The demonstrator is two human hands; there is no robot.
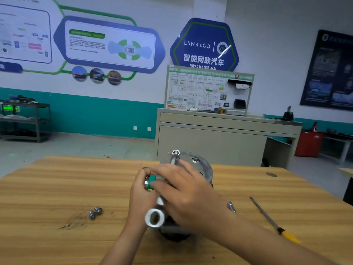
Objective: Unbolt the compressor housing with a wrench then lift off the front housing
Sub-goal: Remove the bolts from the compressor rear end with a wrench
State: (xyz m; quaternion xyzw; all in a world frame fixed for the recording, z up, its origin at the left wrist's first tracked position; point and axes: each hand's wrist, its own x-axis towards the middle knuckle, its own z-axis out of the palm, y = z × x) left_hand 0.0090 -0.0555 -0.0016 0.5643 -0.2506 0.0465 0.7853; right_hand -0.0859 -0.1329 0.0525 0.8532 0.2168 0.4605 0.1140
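Head view: left hand (139,194) grips the grey metal compressor (206,168) on the wooden table (57,188); right hand (187,194) covers it, grip indiscernible.

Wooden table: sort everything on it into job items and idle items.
Job: compressor, with the left hand and right hand on it; two loose bolts left of it; one bolt right of it.
Idle: yellow-handled screwdriver, untouched.

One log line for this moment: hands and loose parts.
left hand grips compressor | right hand over it, grip unclear | two bolts loose, left | screwdriver lying right
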